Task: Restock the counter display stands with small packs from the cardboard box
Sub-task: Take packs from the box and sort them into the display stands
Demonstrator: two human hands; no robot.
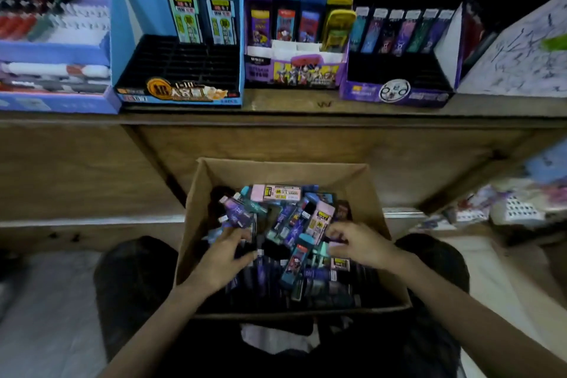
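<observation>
Packs: a loose heap of small packs (288, 224) in mixed colours, all lying in the cardboard box (276, 173); none is seen in transit to a stand.
Box: open-topped, well filled, held between the person's knees, below and in front of the bench (306, 101).
Left hand (227, 252): inside the box, fingers spread and lightly bent, resting on the packs at the left of the heap; no pack is seen lifted.
Right hand (356, 242): inside the box at the right of the heap, fingers curled down among the packs; whether it pinches one cannot be told.
Blue stand (178, 61): on the bench at left; two packs stand at the back, and the black slots in front of them show no stock.
Middle stand (294, 70): purple, four columns of packs at the back, front rows appear unfilled.
Right stand (395, 92): dark purple, one row of packs along the back, slots in front dark and seemingly unfilled.
Step in hand: judged to be sorting or selecting packs in the box.
Progress: judged early; most slots remain to be filled, and the box holds ample stock.
</observation>
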